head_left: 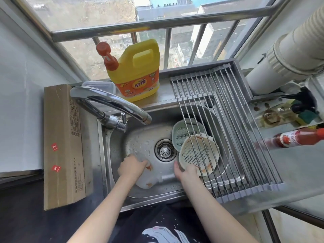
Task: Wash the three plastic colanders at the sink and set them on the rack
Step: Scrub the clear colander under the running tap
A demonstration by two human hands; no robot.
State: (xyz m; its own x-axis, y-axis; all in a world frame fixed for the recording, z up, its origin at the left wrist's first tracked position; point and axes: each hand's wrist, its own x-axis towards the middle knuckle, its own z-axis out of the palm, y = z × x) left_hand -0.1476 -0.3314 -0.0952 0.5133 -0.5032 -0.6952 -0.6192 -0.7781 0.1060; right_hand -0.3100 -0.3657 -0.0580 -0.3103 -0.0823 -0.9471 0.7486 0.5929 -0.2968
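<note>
A person stands at a stainless steel sink (112, 165) with both bare hands down in the basin. The left hand (130, 166) rests on a pale, food-smeared plastic colander (145, 149) lying in the left part of the basin under the curved chrome faucet (108, 102); its fingers (142, 163) are curled over the rim and grip it. The right hand (185, 171) holds the near edge of a round white plastic colander (198, 155) stained orange, its fingers wrapped against the rim. That white colander sits partly on top of a grey-green plastic colander (185, 134) just behind it. Both of these lie in the right part of the basin, beneath the steel-rod roll-up drying rack (228, 130) that spans the sink's right side. The round metal drain strainer (165, 150) shows between the two hands.

On the far ledge by the window stands a big yellow detergent jug with an orange pump cap (136, 72), with a clear plastic lidded box (100, 85) to its left. A flat brown cardboard box (63, 146) lies on the bench to the left. To the right a red sauce bottle (298, 137) lies on its side.
</note>
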